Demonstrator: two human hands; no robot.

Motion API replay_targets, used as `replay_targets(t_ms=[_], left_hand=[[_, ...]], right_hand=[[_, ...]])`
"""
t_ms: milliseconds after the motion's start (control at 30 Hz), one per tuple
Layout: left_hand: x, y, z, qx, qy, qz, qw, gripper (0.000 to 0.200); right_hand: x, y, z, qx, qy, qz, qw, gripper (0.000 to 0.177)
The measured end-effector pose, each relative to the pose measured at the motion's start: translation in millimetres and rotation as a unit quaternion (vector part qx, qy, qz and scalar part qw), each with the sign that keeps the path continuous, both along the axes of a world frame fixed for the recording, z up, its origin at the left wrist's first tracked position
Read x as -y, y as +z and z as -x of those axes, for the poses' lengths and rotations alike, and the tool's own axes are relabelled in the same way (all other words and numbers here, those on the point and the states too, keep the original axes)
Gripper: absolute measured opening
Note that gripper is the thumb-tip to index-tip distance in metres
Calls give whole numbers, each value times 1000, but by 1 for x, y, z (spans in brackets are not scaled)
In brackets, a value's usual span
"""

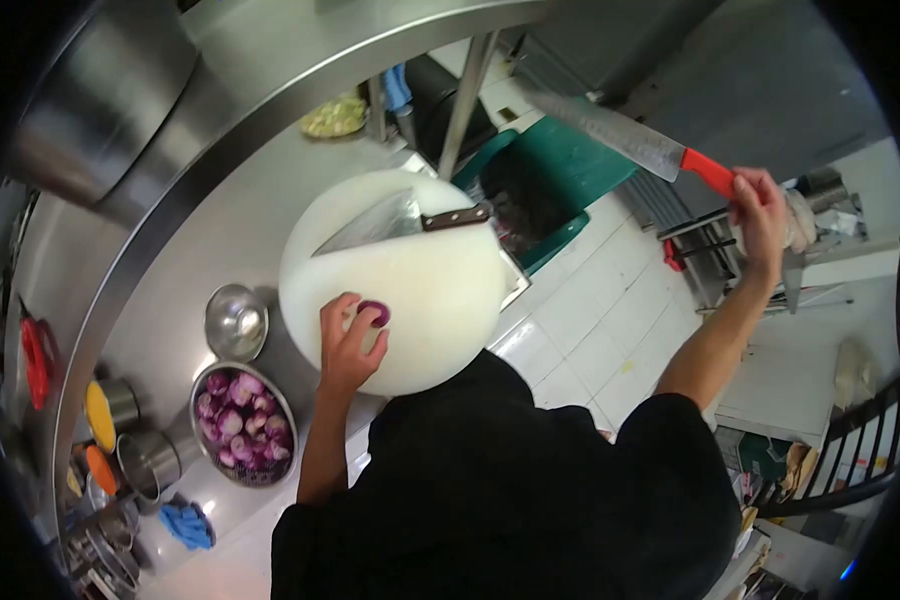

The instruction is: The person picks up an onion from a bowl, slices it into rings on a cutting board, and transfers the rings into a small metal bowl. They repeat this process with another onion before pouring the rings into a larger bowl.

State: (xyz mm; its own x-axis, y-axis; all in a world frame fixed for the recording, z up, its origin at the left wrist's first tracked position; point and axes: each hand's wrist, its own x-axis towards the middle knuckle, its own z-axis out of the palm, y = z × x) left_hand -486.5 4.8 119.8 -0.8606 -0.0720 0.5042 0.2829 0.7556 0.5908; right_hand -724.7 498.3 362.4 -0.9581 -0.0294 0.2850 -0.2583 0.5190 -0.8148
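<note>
My left hand [346,350] rests on a round white cutting board [435,330], its fingers closed around a small red onion [375,312]. Out to the right, well away from the board, my right hand [760,218] grips the red handle of a kitchen knife [652,150]. Its blade points up and left, and the far end is blurred. A broad chef's knife [385,225] with a dark riveted handle lies across the far part of the board.
A colander of peeled red onions [242,425] and a steel bowl [237,322] stand left of the board on the steel counter [210,235]. A green bin [560,240] is beyond the board's right edge. A raised steel shelf [270,90] curves overhead. A blue cloth [187,525] lies lower left.
</note>
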Motion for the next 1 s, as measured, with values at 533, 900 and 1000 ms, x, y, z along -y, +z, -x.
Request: replay_targets(t_ms=[533,900,1000], left_hand=[[29,-10,-35,33,112,0,993,41],[21,-16,-47,-21,146,36,988,32],[26,-26,-50,-52,149,21,987,33]], right_hand=[[77,-229,-146,421,115,363,823,71],[134,-186,-132,537,285,157,778,55],[188,-183,-119,503,379,73,773,44]])
